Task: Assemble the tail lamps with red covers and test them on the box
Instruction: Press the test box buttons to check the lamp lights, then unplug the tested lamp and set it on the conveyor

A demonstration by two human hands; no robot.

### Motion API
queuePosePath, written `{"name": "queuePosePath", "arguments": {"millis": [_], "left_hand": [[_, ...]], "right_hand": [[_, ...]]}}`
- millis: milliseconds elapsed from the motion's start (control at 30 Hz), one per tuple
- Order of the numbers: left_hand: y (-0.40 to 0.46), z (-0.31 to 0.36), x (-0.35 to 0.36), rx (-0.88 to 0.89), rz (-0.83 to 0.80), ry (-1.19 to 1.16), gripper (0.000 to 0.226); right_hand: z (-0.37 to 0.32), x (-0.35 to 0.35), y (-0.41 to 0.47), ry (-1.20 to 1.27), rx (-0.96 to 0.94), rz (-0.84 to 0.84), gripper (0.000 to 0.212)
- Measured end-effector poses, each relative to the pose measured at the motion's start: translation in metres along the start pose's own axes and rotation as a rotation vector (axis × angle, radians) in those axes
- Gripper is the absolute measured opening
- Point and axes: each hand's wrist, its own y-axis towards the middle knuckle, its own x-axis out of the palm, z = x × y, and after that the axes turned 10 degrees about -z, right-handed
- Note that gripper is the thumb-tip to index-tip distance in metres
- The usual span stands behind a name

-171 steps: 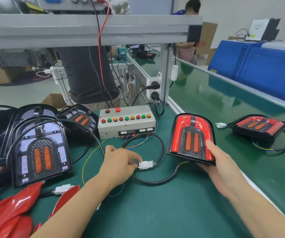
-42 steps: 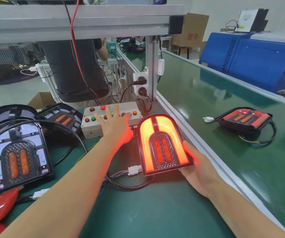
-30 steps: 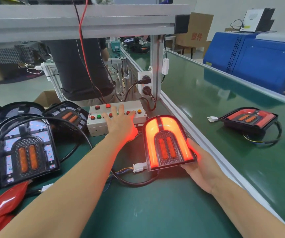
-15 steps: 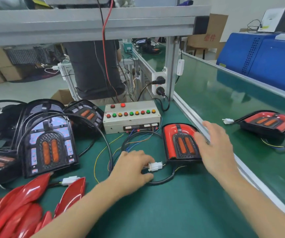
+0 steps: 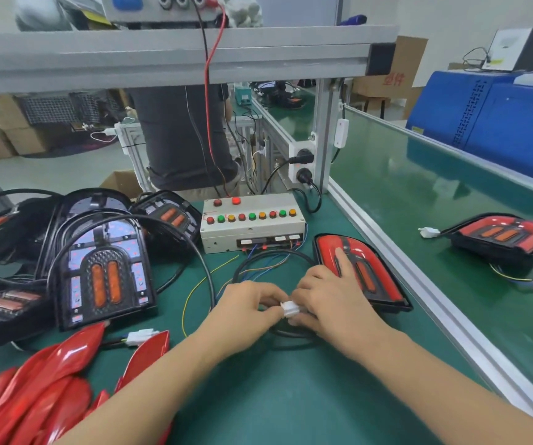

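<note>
Both hands are pinching the white connector (image 5: pixel 289 308): left hand (image 5: pixel 246 313) and right hand (image 5: pixel 332 303) meeting on it; the unlit red-covered tail lamp (image 5: pixel 360 271) is lying on the green surface (image 5: pixel 291 396) beside the test box (image 5: pixel 252 221).

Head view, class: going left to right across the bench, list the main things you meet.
Uncovered tail lamp → test box → white connector pinched between both hands → red-covered tail lamp → aluminium rail → second red-covered lamp on the belt.
</note>
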Motion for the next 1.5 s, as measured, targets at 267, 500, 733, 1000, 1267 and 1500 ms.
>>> {"name": "queuePosePath", "arguments": {"millis": [267,500,733,1000,1267,1500], "left_hand": [[0.008,0.011,-0.002,-0.176,-0.047,-0.12,0.016],[0.014,0.023,0.004,-0.199,0.078,0.272,0.019],[0.01,0.002,0.005,-0.234,-0.017,0.623,0.046],[-0.009,-0.009,-0.029,-0.169,0.403,0.541,0.023],[0.009,-0.015,-0.029,-0.546,0.132,0.408,0.028],[0.018,0.043,-0.006,-0.069,0.468,0.06,0.017]], "right_hand": [[-0.004,0.0,-0.003,0.033,0.009,-0.021,0.034],[-0.011,0.004,0.0,0.139,0.006,-0.04,0.026],[0.001,0.004,-0.004,0.135,-0.002,0.036,0.03],[0.059,-0.015,-0.04,0.744,0.386,0.4,0.053],[0.084,0.008,-0.037,1.515,0.742,-0.015,0.049],[0.068,0.006,-0.028,1.799,0.63,0.068,0.035]]}}
